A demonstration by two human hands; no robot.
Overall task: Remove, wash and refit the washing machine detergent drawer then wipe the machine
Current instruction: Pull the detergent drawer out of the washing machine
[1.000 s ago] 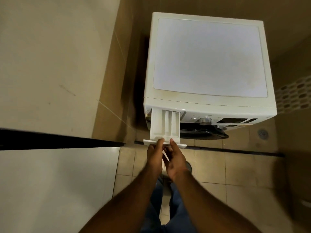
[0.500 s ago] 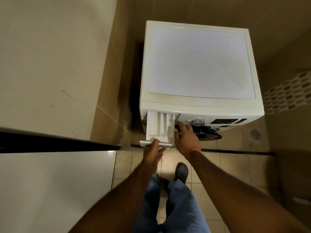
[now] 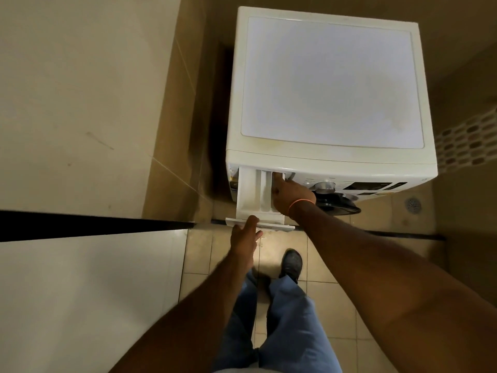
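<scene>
A white front-loading washing machine (image 3: 330, 84) stands ahead of me on a tiled floor. Its white detergent drawer (image 3: 251, 193) is pulled far out from the top left of the front panel, showing long compartments. My left hand (image 3: 243, 238) grips the drawer's front panel, thumb on top and fingers underneath. My right hand (image 3: 291, 193), with an orange band at the wrist, reaches into the back right compartment, its fingertips pressing down near the machine's opening; the fingertips are partly hidden.
A control dial (image 3: 325, 186) and a dark display (image 3: 367, 186) sit on the front panel, above the dark door (image 3: 337, 205). A pale wall (image 3: 80, 90) runs along the left. A floor drain (image 3: 412, 204) lies to the right. My shoe (image 3: 291, 262) stands below the drawer.
My right hand left the drawer's front edge and moved up into the back right compartment. My left hand stayed on the front panel. The view shifted closer.
</scene>
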